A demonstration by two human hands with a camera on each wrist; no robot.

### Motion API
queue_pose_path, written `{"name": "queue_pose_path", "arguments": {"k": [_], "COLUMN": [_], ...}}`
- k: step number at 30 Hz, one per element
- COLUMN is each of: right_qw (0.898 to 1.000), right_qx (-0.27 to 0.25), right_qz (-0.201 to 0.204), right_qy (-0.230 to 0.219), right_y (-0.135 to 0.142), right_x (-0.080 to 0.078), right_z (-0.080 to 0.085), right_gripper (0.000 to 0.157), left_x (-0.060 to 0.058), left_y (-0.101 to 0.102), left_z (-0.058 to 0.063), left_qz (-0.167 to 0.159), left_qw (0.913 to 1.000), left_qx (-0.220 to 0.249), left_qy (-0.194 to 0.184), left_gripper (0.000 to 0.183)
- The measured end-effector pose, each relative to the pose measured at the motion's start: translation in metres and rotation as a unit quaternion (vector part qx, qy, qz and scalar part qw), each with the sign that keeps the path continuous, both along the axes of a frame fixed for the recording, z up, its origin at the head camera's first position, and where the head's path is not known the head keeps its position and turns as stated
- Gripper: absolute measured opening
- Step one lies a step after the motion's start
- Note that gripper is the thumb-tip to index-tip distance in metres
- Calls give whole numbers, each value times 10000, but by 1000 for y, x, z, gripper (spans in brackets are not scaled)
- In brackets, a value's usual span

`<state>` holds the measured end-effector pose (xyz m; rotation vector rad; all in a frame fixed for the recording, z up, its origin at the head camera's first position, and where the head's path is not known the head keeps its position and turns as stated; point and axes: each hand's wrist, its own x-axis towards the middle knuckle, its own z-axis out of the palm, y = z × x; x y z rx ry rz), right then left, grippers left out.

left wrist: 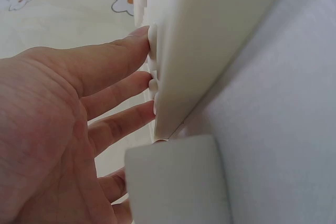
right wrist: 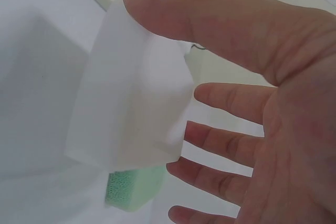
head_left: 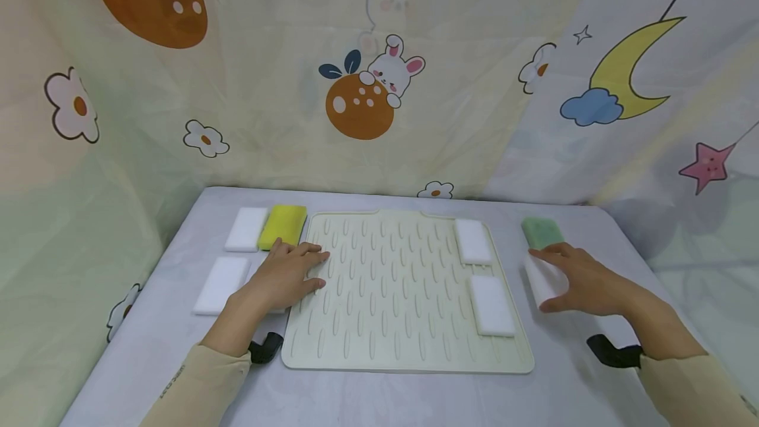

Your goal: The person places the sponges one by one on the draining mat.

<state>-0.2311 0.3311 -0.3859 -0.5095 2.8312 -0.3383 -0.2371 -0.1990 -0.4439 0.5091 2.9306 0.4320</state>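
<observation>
My right hand (head_left: 584,282) pinches a white sponge block (right wrist: 128,98) between thumb and fingertips, along its length. The block is tilted, near a green sponge (head_left: 542,232) to the right of the mat. My left hand (head_left: 289,274) lies spread over the left edge of a cream ridged mat (head_left: 391,282), thumb and fingertips right at the ridges (left wrist: 153,51) in the left wrist view. Another white block (left wrist: 176,182) is below that hand, mostly hidden by it in the head view. On the mat's right side lie two white sponge blocks, the upper one (head_left: 473,241) and the lower one (head_left: 492,305).
Left of the mat are a yellow sponge (head_left: 283,224) and two white blocks, one at the back (head_left: 246,229) and one nearer (head_left: 222,285). A white cloth covers the table (head_left: 385,400). Behind it hangs a printed curtain (head_left: 267,84).
</observation>
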Motion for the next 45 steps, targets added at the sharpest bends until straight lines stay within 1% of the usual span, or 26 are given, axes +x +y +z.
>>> {"name": "queue_pose_path", "arguments": {"k": [12, 15, 23, 30, 36, 45], "right_qw": [10000, 9999, 9993, 9990, 9991, 9987], "right_qx": [12, 48, 32, 103, 195, 313], "right_qz": [80, 139, 345, 344, 289, 339], "right_qy": [-13, 49, 165, 257, 237, 239], "right_y": [-14, -17, -31, -49, -64, -78], "right_x": [-3, -7, -16, -21, -28, -36], "right_z": [10, 12, 18, 23, 26, 27], "right_gripper": [103, 103, 102, 99, 99, 99], "left_x": [1, 1, 2, 2, 2, 2], "left_y": [0, 0, -1, -1, -1, 0], "left_z": [-4, -5, -3, -1, -1, -1], "left_qz": [-55, -83, -72, -85, -97, -104], "left_qw": [9999, 9999, 9999, 9998, 9998, 9998], "left_qx": [132, 106, 60, 56, 45, 55], "left_qy": [5, 78, 104, 145, 150, 149], "left_gripper": [59, 59, 58, 58, 57, 57]}}
